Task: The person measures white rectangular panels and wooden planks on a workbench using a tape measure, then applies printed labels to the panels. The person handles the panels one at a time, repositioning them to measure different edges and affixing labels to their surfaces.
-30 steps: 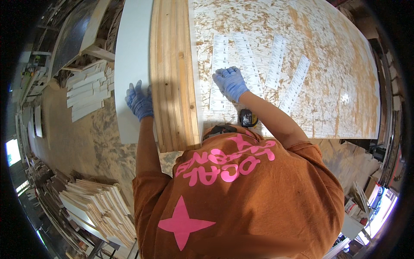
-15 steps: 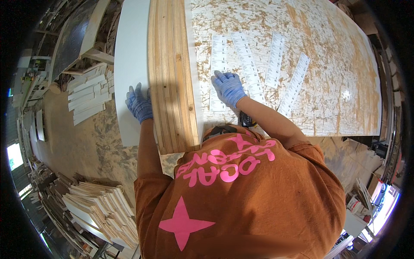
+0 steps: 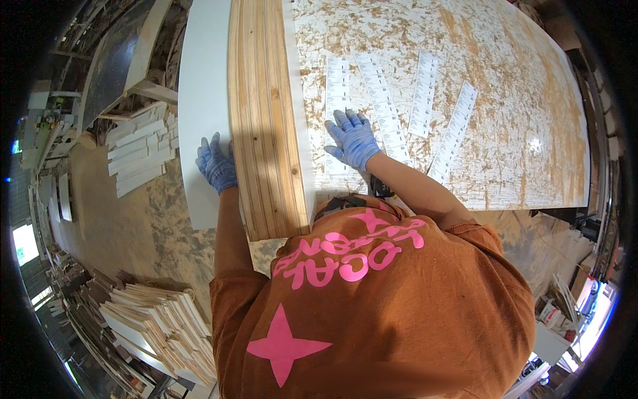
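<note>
My left hand (image 3: 216, 164), in a blue glove, rests on a white panel (image 3: 204, 73) with its fingers spread. Its thumb side is against the left edge of a bundle of long wooden strips (image 3: 262, 100) lying side by side. To the right of that wood, my right hand (image 3: 355, 139), gloved in blue too, lies flat with fingers apart over a white label strip (image 3: 337, 83), covering part of it. Three more strips of labels fan out beyond: one label strip (image 3: 380, 93) close to my fingers, a shorter label strip (image 3: 423, 93), and a slanted label strip (image 3: 454, 130).
The strips lie on a white worktable (image 3: 525, 100) with scuffed brown marks. A black object (image 3: 380, 187) sits by my right forearm, partly hidden. White boards (image 3: 143, 147) lie at the left, and a stack of cut boards (image 3: 159, 326) stands at the lower left.
My right hand's fingers have spread and flattened over the label strip. My left hand stays beside the wooden strips.
</note>
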{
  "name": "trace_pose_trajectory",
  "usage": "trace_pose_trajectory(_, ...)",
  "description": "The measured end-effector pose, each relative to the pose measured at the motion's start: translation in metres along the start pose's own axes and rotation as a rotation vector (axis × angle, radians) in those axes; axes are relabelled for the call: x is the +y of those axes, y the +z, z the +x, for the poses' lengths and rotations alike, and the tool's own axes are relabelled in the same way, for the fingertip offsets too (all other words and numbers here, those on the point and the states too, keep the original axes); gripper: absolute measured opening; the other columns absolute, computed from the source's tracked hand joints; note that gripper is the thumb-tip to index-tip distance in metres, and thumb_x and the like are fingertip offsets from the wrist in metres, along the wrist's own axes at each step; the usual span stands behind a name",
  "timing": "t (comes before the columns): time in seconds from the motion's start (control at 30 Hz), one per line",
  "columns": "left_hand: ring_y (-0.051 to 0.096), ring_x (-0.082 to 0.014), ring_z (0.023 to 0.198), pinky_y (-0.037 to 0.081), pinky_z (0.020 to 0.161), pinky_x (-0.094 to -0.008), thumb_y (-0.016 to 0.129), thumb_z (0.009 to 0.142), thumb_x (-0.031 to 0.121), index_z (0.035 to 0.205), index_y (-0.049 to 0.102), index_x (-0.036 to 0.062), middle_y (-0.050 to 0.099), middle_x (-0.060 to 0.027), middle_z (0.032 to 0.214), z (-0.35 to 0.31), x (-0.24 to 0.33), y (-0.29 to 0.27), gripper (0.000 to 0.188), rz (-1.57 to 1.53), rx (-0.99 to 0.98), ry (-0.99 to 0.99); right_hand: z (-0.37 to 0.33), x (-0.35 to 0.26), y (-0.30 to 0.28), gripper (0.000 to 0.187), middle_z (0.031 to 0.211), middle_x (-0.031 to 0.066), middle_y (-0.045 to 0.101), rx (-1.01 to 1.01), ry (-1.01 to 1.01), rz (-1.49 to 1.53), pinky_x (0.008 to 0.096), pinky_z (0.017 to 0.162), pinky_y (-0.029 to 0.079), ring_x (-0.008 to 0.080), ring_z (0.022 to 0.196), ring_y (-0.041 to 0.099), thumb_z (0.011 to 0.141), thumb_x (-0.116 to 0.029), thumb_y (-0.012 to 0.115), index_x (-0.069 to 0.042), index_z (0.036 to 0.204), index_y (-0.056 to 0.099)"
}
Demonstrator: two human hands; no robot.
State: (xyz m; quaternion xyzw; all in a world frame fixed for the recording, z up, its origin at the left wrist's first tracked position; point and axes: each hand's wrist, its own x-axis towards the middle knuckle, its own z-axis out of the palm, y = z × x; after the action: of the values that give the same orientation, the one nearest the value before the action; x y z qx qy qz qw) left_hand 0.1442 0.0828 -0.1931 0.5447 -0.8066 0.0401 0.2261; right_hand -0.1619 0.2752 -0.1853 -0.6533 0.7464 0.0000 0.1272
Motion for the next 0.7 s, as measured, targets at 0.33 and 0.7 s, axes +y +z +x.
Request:
trace_pose_trajectory(0.33,0.037,-0.0397,0.131,0.022,0.112,-0.0517,0.069,0.083,0.035,0.126,0.055,0.0185,0.046,-0.0177,0.139,0.001,0.005,-0.005,0.048,-0.049,-0.088,-0.072,-0.003,-0.003,-0.011,0.070,0.153,0.0156,0.025,-0.055,0.024,0.038,0.0513,0.114,0.013,0.0372,0.142,0.020,0.089,-0.059,0.043,-0.018,0.146,0.035)
trace_pose_trajectory(0.7,0.035,-0.0389,0.132,0.021,0.112,-0.0520,0.061,0.084,0.043,0.129,0.054,0.0178,0.041,-0.0177,0.142,0.003,0.018,-0.020,0.051,-0.014,-0.111,-0.113,-0.002,-0.003,0.001,0.059,0.146,0.0174,0.036,0.137,0.082,0.273,0.0523,0.113,0.015,0.0387,0.137,0.028,0.086,-0.056,0.050,-0.015,0.129,0.055)
